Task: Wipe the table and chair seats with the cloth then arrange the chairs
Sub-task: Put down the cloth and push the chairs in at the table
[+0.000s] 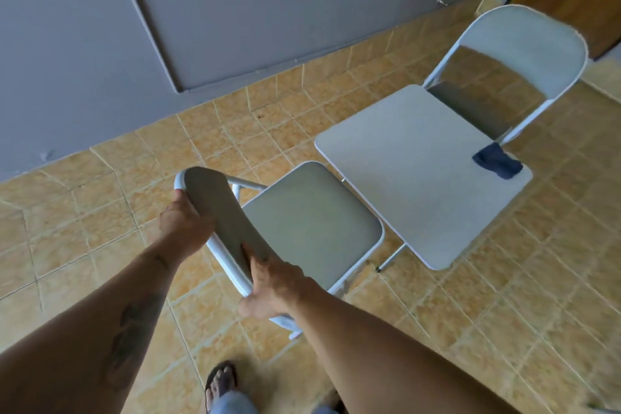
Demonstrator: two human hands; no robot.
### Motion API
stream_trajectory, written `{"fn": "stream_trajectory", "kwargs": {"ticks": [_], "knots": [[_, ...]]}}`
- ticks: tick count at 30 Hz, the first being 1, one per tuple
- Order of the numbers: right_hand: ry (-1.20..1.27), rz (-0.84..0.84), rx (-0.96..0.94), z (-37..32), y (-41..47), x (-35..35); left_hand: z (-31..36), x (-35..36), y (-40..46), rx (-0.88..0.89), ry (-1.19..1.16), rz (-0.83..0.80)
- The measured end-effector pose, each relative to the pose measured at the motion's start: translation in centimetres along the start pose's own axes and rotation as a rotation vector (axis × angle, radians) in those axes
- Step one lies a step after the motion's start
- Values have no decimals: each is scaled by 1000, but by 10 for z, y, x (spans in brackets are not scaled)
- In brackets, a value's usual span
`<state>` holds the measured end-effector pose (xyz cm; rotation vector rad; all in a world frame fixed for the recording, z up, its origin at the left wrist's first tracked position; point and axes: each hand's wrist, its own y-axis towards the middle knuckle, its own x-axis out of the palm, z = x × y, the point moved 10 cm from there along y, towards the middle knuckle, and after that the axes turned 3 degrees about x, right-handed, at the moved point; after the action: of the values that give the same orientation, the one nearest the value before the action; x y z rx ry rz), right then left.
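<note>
Hands grip the near chair (312, 218) by its backrest: left hand (184, 225) closed on one end, right hand (272, 282) on the other. Cloth (497, 163) lies at the table (413, 178) edge beside the far chair (524, 54).

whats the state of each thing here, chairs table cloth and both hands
near chair: unfolded, seat bare, gripped by its backrest
far chair: unfolded, standing at the table's far side, untouched
table: standing, bare apart from the cloth
cloth: crumpled, lying near the table's edge, not held
left hand: closed on the near chair's backrest
right hand: closed on the same backrest
</note>
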<state>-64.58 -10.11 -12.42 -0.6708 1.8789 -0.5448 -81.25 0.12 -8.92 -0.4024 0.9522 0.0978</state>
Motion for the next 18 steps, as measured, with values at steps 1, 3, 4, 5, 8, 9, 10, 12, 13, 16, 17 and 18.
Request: {"fn": "stream_trajectory", "kwargs": {"ticks": [1, 3, 4, 5, 8, 9, 10, 12, 13, 16, 17, 18], "knots": [[-10, 4, 21, 6, -3, -1, 4, 3, -2, 4, -5, -3], [-8, 35, 52, 14, -7, -7, 14, 6, -3, 12, -27, -1], [-1, 54, 65, 15, -9, -10, 18, 6, -2, 14, -44, -2], [4, 70, 83, 16, -12, -14, 22, 8, 1, 25, -56, -11], [5, 119, 143, 18, -14, -20, 32, 15, 13, 71, -73, -62], [11, 142, 171, 20, -15, -24, 36, 16, 15, 92, -71, -75], [17, 171, 190, 23, -16, -28, 39, 19, 18, 107, -73, -94], [5, 200, 228, 25, -17, -33, 46, 28, 26, 150, -75, -142], [0, 206, 246, 24, -18, -36, 51, 28, 29, 175, -69, -163], [66, 232, 347, 26, -18, -40, 64, 21, 41, 261, -30, -255], [82, 240, 373, 26, -17, -41, 66, 17, 46, 312, 7, -290], [86, 238, 380, 24, -16, -41, 63, 13, 51, 352, 65, -328]]}}
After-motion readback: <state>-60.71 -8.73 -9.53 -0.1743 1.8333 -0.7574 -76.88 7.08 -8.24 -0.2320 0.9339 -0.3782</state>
